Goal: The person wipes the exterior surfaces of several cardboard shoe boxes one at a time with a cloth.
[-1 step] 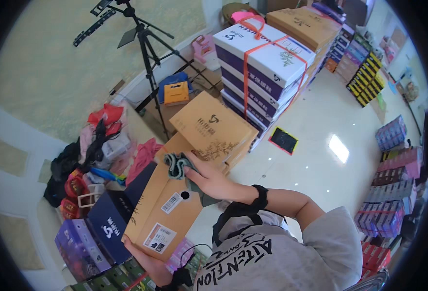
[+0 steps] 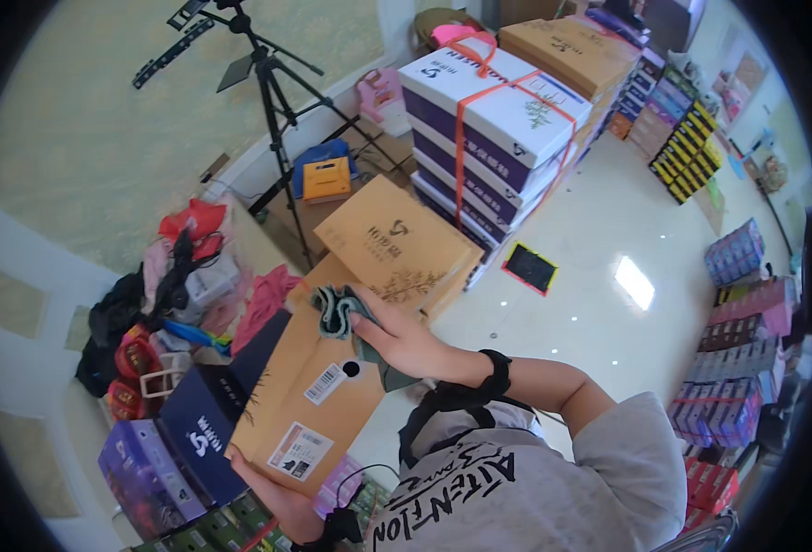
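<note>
A tan cardboard shoe box [image 2: 282, 396] is tilted in front of me, with white labels and a round dark hole on the side toward me. My left hand [image 2: 272, 488] grips its near lower corner, and its other fingers are hidden by the box. In my right hand [image 2: 392, 331] is a bunched grey-green cloth [image 2: 334, 315], closed between thumb and fingers. The cloth rests against the box's upper end, and its loose part hangs below my palm.
Beyond the box lies another tan box [image 2: 392, 239], before a strapped white-and-purple box stack [image 2: 489, 110]. A black tripod [image 2: 272, 101] stands behind. Navy [image 2: 203, 428] and purple [image 2: 148, 474] boxes sit left, near piled bags [image 2: 194, 267]. A dark framed panel [image 2: 531, 269] lies on the floor.
The surroundings have shifted slightly left in the view. Both hands keep their holds on the box and the cloth, with no clear movement.
</note>
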`<move>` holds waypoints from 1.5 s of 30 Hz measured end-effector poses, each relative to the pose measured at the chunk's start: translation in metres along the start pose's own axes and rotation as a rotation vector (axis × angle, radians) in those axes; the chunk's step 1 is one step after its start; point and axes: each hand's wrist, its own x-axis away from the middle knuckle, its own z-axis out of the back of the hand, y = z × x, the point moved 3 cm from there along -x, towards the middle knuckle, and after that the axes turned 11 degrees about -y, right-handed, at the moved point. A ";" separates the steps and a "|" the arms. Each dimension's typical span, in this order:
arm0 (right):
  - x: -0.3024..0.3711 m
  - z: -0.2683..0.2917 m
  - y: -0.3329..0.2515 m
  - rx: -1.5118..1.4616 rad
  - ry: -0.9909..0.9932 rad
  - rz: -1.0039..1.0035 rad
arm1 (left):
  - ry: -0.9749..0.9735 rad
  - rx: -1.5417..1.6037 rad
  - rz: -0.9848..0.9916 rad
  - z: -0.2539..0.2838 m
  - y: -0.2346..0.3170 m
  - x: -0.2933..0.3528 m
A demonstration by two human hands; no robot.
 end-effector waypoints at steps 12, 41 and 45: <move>-0.011 0.094 -0.097 0.196 0.087 0.388 | -0.385 0.063 -0.300 -0.095 0.013 -0.039; -0.018 0.554 0.038 0.337 0.836 0.334 | -0.719 -0.725 -0.887 -0.439 -0.283 -0.118; -0.016 0.572 0.050 0.602 0.894 0.331 | -0.812 -0.810 -0.831 -0.435 -0.282 -0.112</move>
